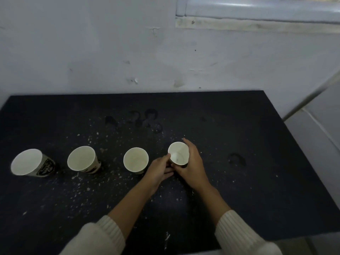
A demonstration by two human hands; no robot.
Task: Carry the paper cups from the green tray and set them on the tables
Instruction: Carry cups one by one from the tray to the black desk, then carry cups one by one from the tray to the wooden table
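Holding a white, tapered paper cup low over the black speckled tabletop, we curl our right hand round its far side while our left hand pinches its lower wall. It sits at the right end of a row, just beside three matching paper cups standing upright, mouths open. We judge it very light, thin-walled and easy to crush or tip, so a gentle grip low on the wall, not the rim, seems wisest. Whether its base touches the table we cannot tell.
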